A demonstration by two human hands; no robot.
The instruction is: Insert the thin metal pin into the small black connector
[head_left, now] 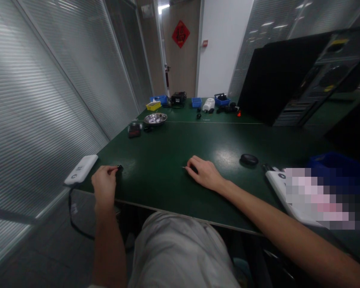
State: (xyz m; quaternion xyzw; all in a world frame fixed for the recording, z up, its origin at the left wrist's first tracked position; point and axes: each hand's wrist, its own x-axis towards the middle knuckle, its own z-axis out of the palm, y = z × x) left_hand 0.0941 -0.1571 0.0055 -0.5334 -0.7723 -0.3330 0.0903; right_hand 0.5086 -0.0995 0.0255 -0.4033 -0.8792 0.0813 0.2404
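Note:
At the left of the green table (168, 160), my left hand (104, 182) pinches a small black piece (119, 166) just above or on the tabletop; its exact kind is too small to make out. My right hand (204, 171) rests near the table's middle, thumb and fingers closed on a thin, pale, pin-like piece (183, 167) that points left. The two hands are well apart. A white device with round marks (81, 170) lies beyond my left hand at the table's left edge. To the right of my right hand sits a black oval case (249, 159).
A metal dish (155, 119) and a dark box (135, 130) stand farther back left. Behind them are blue trays (197, 102), a yellow tray (153, 105) and a white device (209, 104). A black computer case (282, 76) and a blue bin (342, 172) occupy the right.

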